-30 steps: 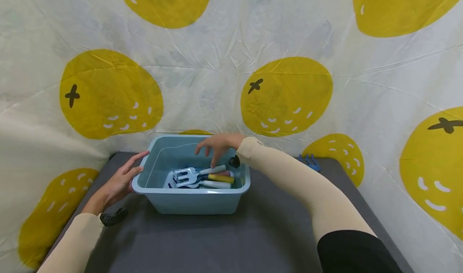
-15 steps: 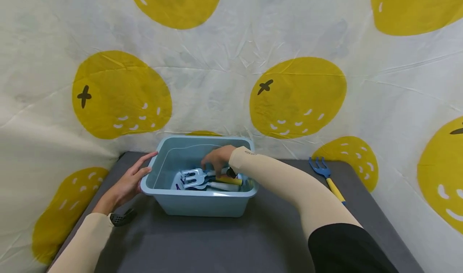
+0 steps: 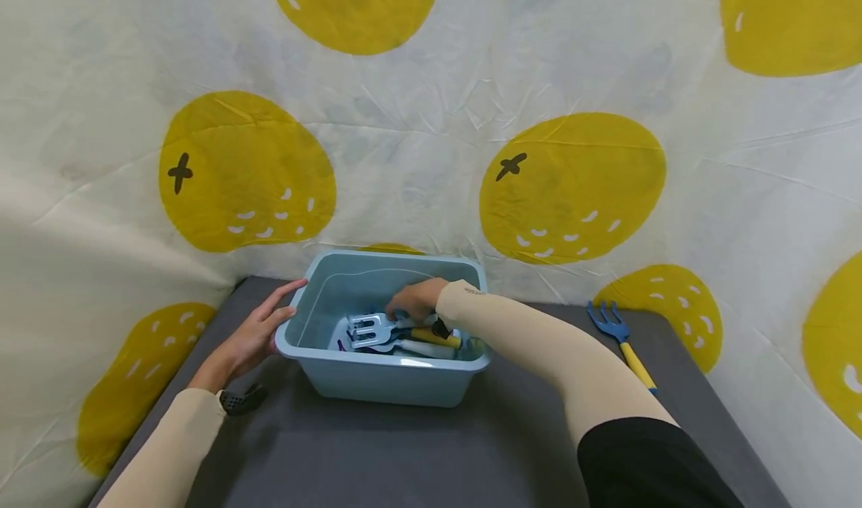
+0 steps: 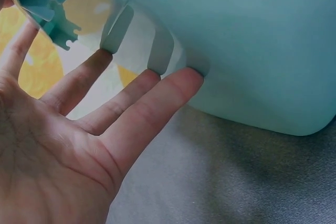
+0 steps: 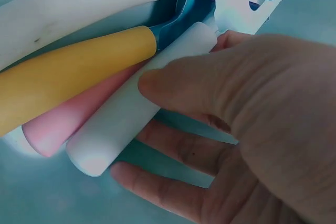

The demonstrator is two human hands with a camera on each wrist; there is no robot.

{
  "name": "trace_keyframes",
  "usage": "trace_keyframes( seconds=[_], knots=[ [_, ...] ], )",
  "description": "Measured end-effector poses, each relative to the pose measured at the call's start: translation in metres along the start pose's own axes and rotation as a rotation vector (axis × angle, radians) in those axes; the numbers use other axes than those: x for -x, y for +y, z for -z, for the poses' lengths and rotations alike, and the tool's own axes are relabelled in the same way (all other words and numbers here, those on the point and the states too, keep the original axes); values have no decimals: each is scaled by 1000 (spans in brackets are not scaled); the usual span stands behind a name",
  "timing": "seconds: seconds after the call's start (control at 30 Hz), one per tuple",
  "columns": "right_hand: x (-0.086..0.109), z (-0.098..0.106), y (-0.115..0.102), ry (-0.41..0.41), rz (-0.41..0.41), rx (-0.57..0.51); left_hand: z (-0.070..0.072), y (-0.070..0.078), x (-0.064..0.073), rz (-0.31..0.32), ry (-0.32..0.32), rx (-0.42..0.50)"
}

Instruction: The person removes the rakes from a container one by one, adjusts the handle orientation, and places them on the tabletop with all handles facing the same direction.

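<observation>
My right hand [image 3: 416, 299] reaches into a light blue plastic basin [image 3: 384, 379]. In the right wrist view its thumb lies over the white handle [image 5: 126, 108] of a light blue hand fork [image 3: 370, 330], with fingers on the handle's other side, gripping it. Against the handle lie a pink handle [image 5: 58, 132] and a yellow handle [image 5: 79, 69], with another white handle [image 5: 84, 11] beyond. My left hand [image 3: 254, 336] touches the basin's left side with extended fingers; the left wrist view shows fingertips meeting the outer wall [image 4: 252, 66].
A blue hand fork with a yellow handle [image 3: 636, 364] lies on the grey tabletop [image 3: 377, 456], right of the basin. A white curtain printed with yellow fruit [image 3: 572, 186] hangs close behind the table.
My right hand has lowered into the basin and taken hold of the fork's white handle. My left hand stays at the basin's left side. The head view has shifted, moving things rightward.
</observation>
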State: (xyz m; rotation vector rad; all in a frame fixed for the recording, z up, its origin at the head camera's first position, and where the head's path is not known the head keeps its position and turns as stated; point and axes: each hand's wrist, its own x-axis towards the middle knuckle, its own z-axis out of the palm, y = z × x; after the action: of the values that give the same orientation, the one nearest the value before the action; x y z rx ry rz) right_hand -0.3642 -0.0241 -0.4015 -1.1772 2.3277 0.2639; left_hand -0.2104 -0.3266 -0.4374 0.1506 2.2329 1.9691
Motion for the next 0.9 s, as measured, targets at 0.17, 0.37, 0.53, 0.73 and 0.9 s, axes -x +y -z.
trace_keyframes(
  seconds=[0.17, 0.37, 0.53, 0.73, 0.9],
  knots=[
    [-1, -3, 2, -2, 2, -37, -2, 1, 0, 8, 2, -10],
    [0, -3, 4, 14, 23, -12, -2, 1, 0, 4, 3, -7],
    [7, 6, 4, 25, 29, 40, -1, 0, 1, -8, 6, -25],
    [29, 28, 0, 19, 15, -20, -1, 1, 1, -6, 7, -25],
    [46, 44, 0, 1, 17, 1, -3, 1, 1, 0, 4, -20]
  ],
)
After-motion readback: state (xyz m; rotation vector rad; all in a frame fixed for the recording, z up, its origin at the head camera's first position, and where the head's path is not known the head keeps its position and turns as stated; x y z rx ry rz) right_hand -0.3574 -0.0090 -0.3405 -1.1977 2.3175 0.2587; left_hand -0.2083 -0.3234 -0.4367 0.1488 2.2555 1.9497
